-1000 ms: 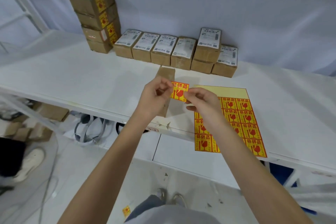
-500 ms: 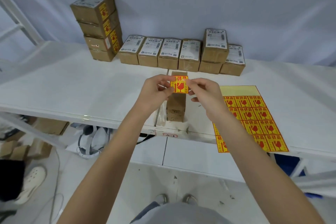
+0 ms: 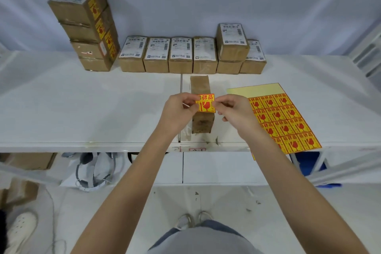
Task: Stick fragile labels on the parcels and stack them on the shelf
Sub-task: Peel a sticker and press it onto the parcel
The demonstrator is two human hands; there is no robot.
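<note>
A yellow fragile label (image 3: 205,103) with red print is pinched between my left hand (image 3: 177,112) on its left edge and my right hand (image 3: 233,112) on its right edge. The label is held flat just above a brown cardboard parcel (image 3: 201,90) that lies lengthwise on the white shelf (image 3: 92,109). To the right lies the label sheet (image 3: 282,117) with several labels left and an empty strip at its top. A stack of labelled parcels (image 3: 86,27) stands at the back left. A row of parcels (image 3: 181,55) with white shipping labels lines the back wall.
One parcel (image 3: 232,41) sits on top of the row at its right end. Under the shelf are a cardboard box (image 3: 28,160), a white bag (image 3: 92,171) and a blue object (image 3: 307,164). Someone's white shoe (image 3: 20,231) is at the bottom left.
The view has shifted so the parcel now lies straight ahead under my hands. Both hands keep hold of the label and have brought it over the parcel's top.
</note>
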